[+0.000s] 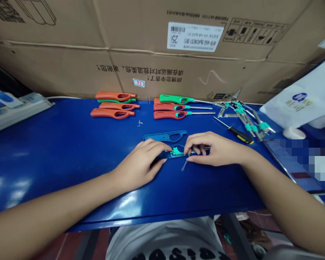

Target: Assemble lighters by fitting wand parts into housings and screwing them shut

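Observation:
A blue lighter half-shell (pixel 165 156) with a turquoise trigger (pixel 176 151) and inner metal parts lies in front of me, its tube pointing right. My left hand (pixel 143 160) pinches its left end between thumb and fingers. Over its right end, my right hand (pixel 215 147) is closed, with a thin greyish translucent piece (pixel 184 165) at the thumb and index fingertips. What the other curled fingers touch along the metal tube is partly hidden. Just behind lies a second blue half-shell (pixel 168 136), with its inner side up.
Orange lighter bodies (pixel 112 113) lie at back left. Lighters with metal tubes (pixel 169 115) lie at back centre. Farther right are loose trigger-and-tube assemblies (pixel 245 115) and a screwdriver (pixel 241 135). Tiny screws (pixel 140 123) lie midtable. A cardboard box (pixel 141 54) stands behind.

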Motion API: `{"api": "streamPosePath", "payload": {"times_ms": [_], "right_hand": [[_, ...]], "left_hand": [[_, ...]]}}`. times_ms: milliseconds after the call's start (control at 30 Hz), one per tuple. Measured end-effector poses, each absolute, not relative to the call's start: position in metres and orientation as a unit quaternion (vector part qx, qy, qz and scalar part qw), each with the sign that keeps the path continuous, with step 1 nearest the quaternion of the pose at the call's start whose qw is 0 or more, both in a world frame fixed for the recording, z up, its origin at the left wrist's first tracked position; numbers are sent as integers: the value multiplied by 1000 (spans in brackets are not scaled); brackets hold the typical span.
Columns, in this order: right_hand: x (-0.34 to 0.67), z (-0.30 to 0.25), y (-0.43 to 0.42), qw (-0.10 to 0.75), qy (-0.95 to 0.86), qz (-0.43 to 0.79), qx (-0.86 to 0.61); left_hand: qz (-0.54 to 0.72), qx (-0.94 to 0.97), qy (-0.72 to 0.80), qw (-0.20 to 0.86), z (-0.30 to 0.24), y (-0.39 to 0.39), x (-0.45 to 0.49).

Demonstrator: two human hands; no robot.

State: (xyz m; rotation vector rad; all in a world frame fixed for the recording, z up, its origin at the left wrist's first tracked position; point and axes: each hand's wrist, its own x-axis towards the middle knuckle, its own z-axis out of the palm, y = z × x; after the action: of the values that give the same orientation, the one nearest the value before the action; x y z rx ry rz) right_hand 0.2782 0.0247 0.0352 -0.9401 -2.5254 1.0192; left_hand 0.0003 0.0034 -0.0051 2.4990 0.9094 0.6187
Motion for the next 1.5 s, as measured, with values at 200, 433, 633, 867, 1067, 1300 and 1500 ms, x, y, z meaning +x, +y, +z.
{"api": "streamPosePath", "payload": {"times_ms": [200, 433, 633, 867, 1067, 1300, 1500], "right_hand": [[278, 37, 25, 125, -868, 366, -311], [292, 31, 40, 223, -821, 185, -492], [365, 25, 80, 146, -700, -62, -697], [404, 9, 97, 97, -650, -62, -751], [404, 7, 98, 79, -626, -47, -775], [405, 6, 98, 74, -626, -57, -774], [408, 2, 100, 75, -644, -63, -759]], "left_hand": [[223, 905, 311, 187, -6, 4, 0], [221, 919, 293, 145, -6, 3, -3], [221, 927, 280, 116, -5, 3, -4], [228, 933, 259, 106, -7, 8, -8], [237, 930, 256, 113, -9, 11, -7], [273, 915, 260, 144, -10, 11, -5], [264, 920, 252, 143, -10, 12, -6]]}}
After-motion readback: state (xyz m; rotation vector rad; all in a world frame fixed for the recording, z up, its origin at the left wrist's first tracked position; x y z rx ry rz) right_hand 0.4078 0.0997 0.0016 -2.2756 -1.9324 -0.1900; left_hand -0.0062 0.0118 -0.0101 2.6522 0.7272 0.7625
